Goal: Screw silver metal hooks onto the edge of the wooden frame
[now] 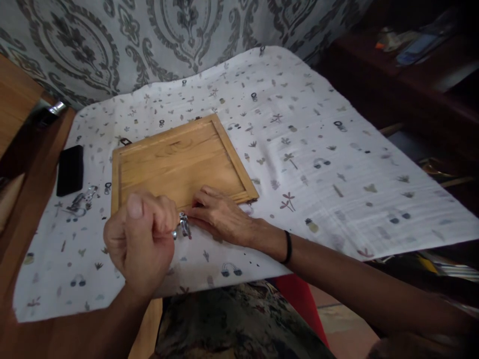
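Note:
A framed wooden panel (179,159), like a small cabinet door, lies flat on a printed white cloth. At its near edge sits a shiny metal hinge (184,225). My left hand (142,237) is closed in a fist just left of the hinge, thumb on top. Whatever it grips is mostly hidden, with only a thin bit showing toward the hinge. My right hand (222,217) lies along the near edge of the panel. Its bent fingers are drawn together, with the tips at the hinge.
Left of the panel are a black rectangular case (70,170) and loose metal hinges (80,200) on the white cloth (299,129). A patterned curtain (149,40) hangs behind. At right, a dark shelf (374,60) holds assorted items.

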